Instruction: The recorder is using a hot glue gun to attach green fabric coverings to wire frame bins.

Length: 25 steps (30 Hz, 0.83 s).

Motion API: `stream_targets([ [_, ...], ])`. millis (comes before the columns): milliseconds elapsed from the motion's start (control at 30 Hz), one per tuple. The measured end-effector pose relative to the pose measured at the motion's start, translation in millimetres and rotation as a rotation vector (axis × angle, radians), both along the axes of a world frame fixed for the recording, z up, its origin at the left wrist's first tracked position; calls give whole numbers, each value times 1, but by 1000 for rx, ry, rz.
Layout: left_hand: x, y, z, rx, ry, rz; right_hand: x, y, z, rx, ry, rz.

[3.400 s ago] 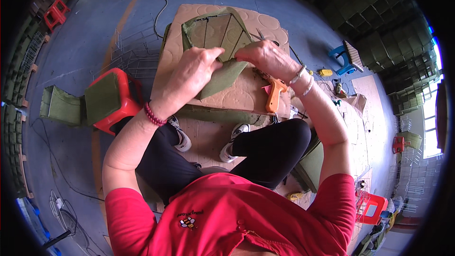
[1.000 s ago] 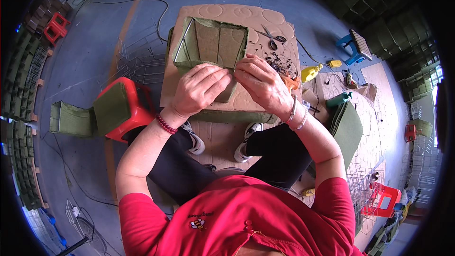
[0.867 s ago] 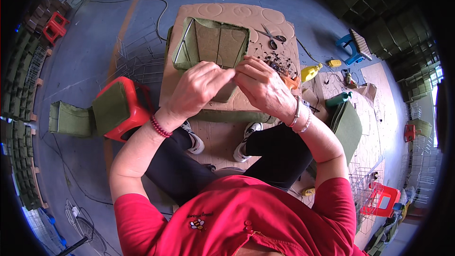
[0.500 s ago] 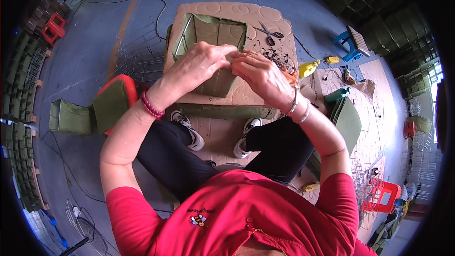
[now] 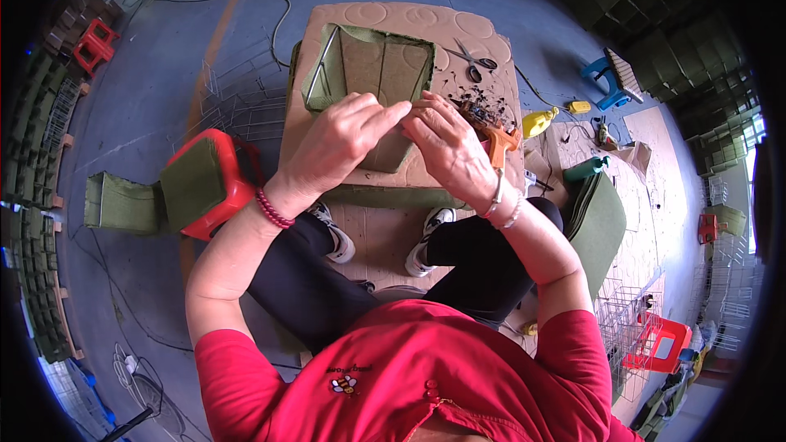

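Over the near part of a green fabric-covered, wire-framed box, my left hand and my right hand meet fingertip to fingertip. The fingers of both are closed in a pinch. Whatever lies between them is too small or hidden to make out. The box rests on a cardboard-topped work surface. To the right of my right hand lies an orange glue gun. Small dark scraps are scattered beyond it, and black-handled scissors lie farther back.
On the left, a red stool carries green fabric pieces. Stacked green panels and a teal bottle stand at right, near a yellow bottle. A blue stool is farther off. Wire frames sit at lower right.
Both hands have come slightly nearer to me, fingertips still together. More of the box and the glue gun shows now, and the view has shifted a little.
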<state>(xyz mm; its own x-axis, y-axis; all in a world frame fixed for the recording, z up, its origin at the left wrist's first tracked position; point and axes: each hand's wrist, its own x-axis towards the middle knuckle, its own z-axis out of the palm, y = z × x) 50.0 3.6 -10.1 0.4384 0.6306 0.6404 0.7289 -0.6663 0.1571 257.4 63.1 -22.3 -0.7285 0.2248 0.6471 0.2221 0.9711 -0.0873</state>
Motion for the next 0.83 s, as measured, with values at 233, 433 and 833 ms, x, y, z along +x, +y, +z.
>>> stream_targets([
  [233, 18, 29, 28, -409, -248, -46, 14, 33, 21, -159, -146, 181],
  [433, 12, 24, 30, -586, -272, -23, 7, 20, 15, -94, -101, 127],
  [833, -11, -27, -17, 253, 80, 179, -7, 3, 3, -55, 28, -106],
])
